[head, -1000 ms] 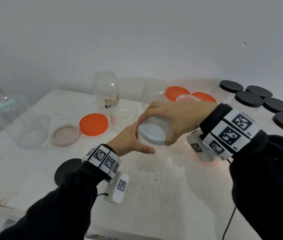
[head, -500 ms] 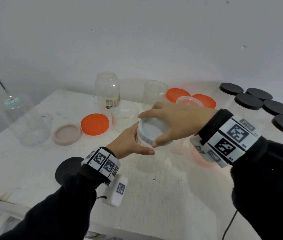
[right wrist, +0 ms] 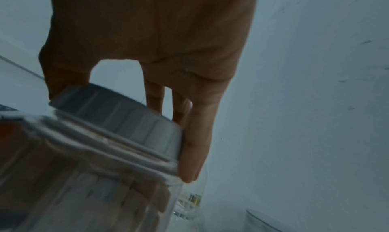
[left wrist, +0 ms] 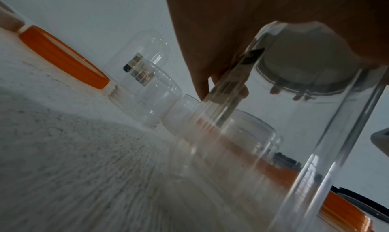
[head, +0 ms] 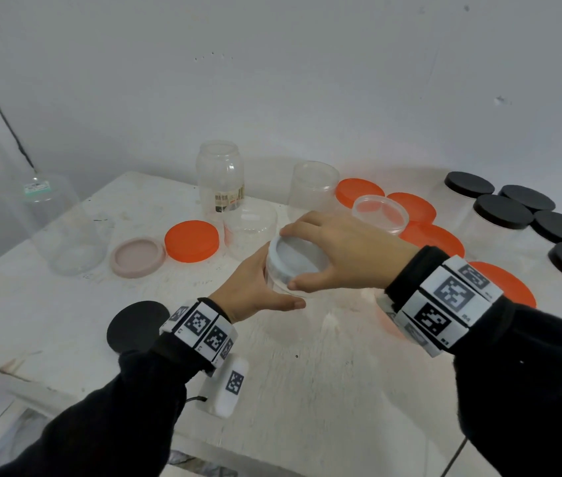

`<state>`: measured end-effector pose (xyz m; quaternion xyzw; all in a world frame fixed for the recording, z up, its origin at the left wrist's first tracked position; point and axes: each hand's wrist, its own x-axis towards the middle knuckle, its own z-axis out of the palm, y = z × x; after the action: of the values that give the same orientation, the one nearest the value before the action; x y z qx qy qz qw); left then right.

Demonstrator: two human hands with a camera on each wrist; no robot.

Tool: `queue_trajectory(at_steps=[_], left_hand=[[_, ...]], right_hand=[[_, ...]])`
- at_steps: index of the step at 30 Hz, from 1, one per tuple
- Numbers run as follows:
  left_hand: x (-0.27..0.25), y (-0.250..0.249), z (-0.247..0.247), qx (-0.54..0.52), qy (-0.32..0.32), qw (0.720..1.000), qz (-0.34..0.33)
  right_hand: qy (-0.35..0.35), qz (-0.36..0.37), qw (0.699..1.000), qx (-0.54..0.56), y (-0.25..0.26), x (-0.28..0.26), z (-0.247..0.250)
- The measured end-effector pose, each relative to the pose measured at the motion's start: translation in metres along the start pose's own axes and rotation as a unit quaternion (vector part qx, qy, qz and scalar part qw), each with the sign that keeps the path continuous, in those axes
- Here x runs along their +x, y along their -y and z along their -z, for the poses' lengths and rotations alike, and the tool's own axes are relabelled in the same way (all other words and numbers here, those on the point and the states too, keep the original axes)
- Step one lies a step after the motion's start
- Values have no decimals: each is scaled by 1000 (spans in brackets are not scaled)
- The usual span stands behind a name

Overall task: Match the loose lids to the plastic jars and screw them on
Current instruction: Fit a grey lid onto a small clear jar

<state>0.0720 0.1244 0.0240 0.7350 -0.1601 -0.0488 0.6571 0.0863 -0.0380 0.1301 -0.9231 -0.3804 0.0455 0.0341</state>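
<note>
Mid-table, near the front edge: clear jar [head: 293, 304] stands upright on the white table [head: 324, 390]. Left hand [head: 255, 290] wraps its upper wall, thumb toward the camera. Right hand [head: 345, 256] sits over the top, fingers and thumb curled on the rim of the white lid [head: 295, 261], which sits on the jar mouth. Loose orange lid [head: 191, 241], pinkish lid [head: 137, 257] and black lid [head: 135, 325] lie to the left. Black-capped jars [head: 503, 215] stand at far right.

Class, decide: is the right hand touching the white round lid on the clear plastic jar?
Touching. The right wrist view shows the right hand with fingertips pressed against the white round lid rim.
</note>
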Motion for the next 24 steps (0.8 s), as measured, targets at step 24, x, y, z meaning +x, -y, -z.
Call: queue_trajectory(at_steps=[24], left_hand=[[-75, -17, 166, 371, -407, 830, -84]], right_hand=[[-197, 90, 964, 154, 21, 85, 11]])
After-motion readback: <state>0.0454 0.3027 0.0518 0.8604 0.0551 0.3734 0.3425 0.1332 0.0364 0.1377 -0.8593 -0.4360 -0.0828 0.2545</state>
